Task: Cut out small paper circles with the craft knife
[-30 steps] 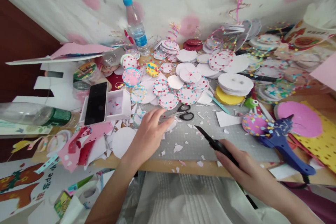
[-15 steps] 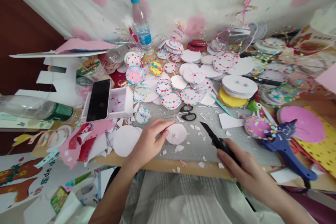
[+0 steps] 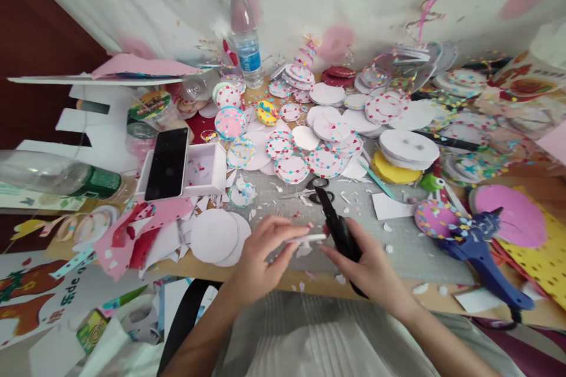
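Note:
My left hand pinches a white paper disc, seen edge-on, just above the grey cutting mat. My right hand grips black scissors, their blades pointing away from me and meeting the disc's right edge. Both hands hover close together over the near edge of the table. A second small pair of scissors lies on the mat just beyond them.
Decorated paper circles cover the table's middle and back. A black phone lies on a white box at left, a blue glue gun at right, a water bottle at the back. Paper scraps litter the mat.
My left hand picked the white disc up off the mat and drew it toward me. My right hand swung the scissors left to meet the disc.

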Available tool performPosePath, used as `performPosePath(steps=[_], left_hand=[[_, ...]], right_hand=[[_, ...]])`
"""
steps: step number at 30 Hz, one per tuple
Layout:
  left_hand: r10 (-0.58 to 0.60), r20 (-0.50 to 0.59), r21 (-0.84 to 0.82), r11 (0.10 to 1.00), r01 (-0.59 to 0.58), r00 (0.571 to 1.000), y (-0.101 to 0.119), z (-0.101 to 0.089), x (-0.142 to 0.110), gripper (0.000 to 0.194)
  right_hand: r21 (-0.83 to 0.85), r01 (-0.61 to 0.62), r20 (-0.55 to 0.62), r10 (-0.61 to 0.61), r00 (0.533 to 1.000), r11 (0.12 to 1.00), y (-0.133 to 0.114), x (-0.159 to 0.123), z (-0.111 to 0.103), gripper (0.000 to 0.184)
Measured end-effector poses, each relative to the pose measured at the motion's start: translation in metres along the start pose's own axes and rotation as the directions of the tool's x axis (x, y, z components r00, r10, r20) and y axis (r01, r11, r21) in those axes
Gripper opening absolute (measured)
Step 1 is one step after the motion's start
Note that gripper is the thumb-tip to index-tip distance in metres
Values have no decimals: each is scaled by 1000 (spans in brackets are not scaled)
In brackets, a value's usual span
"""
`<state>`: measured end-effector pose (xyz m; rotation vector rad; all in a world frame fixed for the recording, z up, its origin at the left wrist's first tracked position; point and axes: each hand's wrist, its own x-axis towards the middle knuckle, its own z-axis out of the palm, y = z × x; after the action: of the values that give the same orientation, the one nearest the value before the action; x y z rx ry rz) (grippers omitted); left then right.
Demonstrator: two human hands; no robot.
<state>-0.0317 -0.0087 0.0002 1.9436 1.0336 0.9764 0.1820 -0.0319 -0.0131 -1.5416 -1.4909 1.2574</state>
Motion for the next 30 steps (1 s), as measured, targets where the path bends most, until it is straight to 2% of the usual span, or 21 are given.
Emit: performPosePath(steps=[4,6,9,12,14,16,20,25,30], left_hand=[[152,-65,-94,983,-158,986,8,7,-12,37],[176,-77,-150,971,-186,981,9,14,-15,36],[91,-76,-173,979,-103,993,6,27,-18,32],[-19,-72,-115,993,11,997,1,35,-20,31],[-72,-63,-67,995,67,995,-2,36,-22,31],[-131,-65,-37,991,129,989,-5,35,-23,29],[-228,-97,6,973,230,969,-12,33,-25,26],[-170,-125,213,958,194,977,-18,37,-18,36],[-149,-22,404,903,145,989,-17,44,-5,54]], right_hand=[[34,-12,-63,14,998,999,-8,-13,-5,16],[24,-8,-121,11,993,1000,-10,-22,-12,16],[-33,14,-146,-18,989,999,-8,-31,-17,15],[-59,-30,-167,20,986,998,-5,-32,-15,18],[-51,-88,-182,77,980,995,-4,-30,-11,22],[-43,-140,-147,133,980,989,-3,-24,-6,26],[-50,-175,-89,170,981,983,0,-3,-1,28],[-76,-195,-110,187,976,978,9,21,3,30],[-132,-166,-136,148,980,977,16,29,5,28]])
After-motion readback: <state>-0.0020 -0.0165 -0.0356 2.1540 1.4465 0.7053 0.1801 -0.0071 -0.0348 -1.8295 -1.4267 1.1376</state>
